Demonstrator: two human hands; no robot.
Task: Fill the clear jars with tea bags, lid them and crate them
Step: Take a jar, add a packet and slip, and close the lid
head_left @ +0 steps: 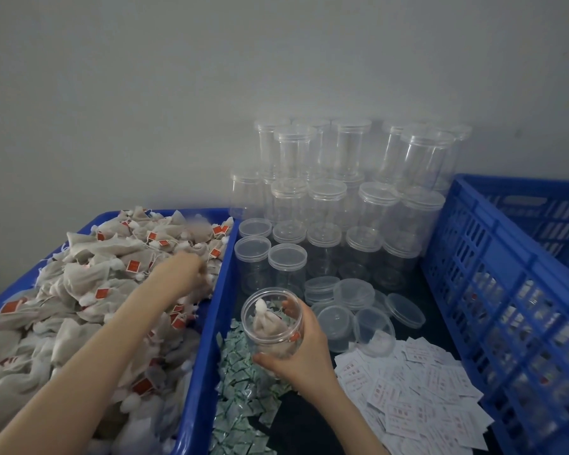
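Hands: right hand [301,351] grips tilted jar [271,320]; left hand [186,269], blurred, grasp unclear, reaches among tea bags [79,290].

A tray [207,339] heaped with tea bags [79,290] fills the left side. Just right of it, near the front, lies a pile of small sachets [240,399], and further right a spread of paper cards [418,399]. Behind the cards sit loose lids [355,303]. Behind those, lidded jars [326,198] stand stacked in tiers against the back wall [145,93]. A slatted crate [506,274] runs along the right side. One open jar [273,320], with tea bags in it, is tilted above the sachets, between tray and lids.
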